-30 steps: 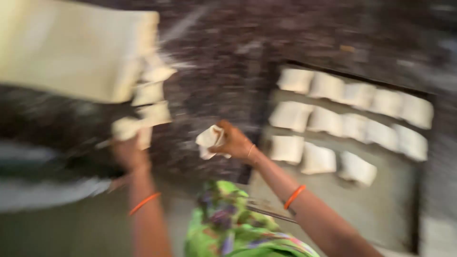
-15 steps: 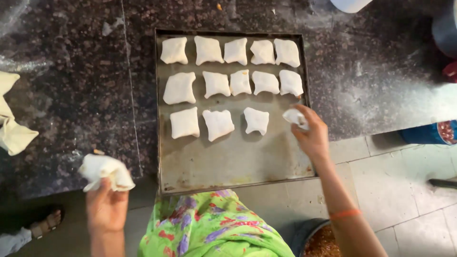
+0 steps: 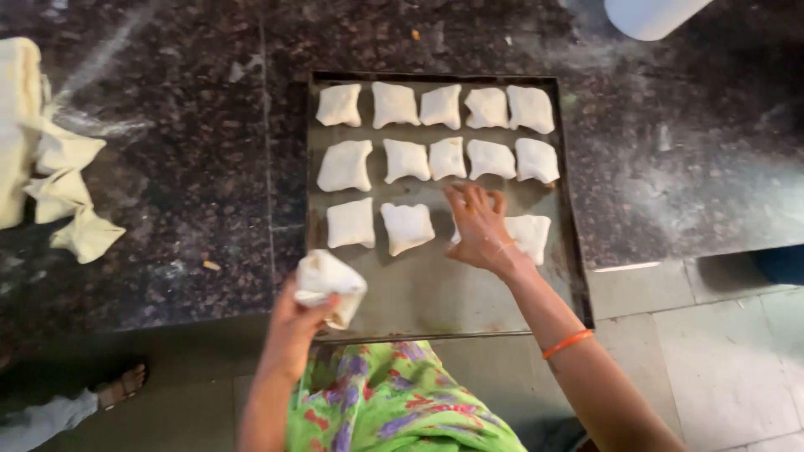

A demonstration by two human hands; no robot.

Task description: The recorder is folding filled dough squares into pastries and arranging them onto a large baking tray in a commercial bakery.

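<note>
A dark metal baking tray (image 3: 435, 293) lies on the speckled stone counter (image 3: 184, 176) and carries three rows of pale folded dough squares (image 3: 406, 159). My right hand (image 3: 479, 230) rests flat on the third row, covering one piece, with another dough piece (image 3: 529, 234) just to its right. My left hand (image 3: 306, 314) is at the tray's near left corner, holding a folded dough piece (image 3: 329, 283) above the rim.
Several more folded dough pieces (image 3: 63, 197) and a dough slab (image 3: 17, 125) lie at the counter's left edge. A white container (image 3: 649, 15) stands at the far right. Another person's sandalled foot (image 3: 121, 387) shows at bottom left on the floor.
My right hand has come down from the tray's right edge onto the third row, its dough piece now lying on the tray. My left hand carried its dough piece rightward to the tray's corner.
</note>
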